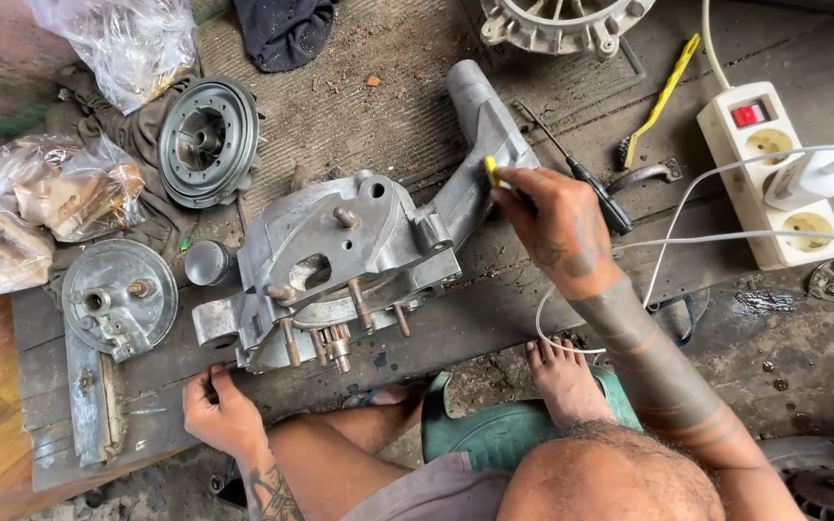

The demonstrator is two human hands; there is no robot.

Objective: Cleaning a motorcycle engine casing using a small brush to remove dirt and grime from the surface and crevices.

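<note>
A grey cast-metal engine casing with studs and a long arm lies on a wooden board. My right hand grips a small yellow-handled tool and presses it against the casing's arm. My left hand rests on the board's near edge, just below the casing's left end, with its fingers curled and nothing visible in it.
A round metal drum and a cover plate lie left of the casing. Plastic bags sit at far left. A black screwdriver, a yellow brush, a white power strip and its cables lie to the right.
</note>
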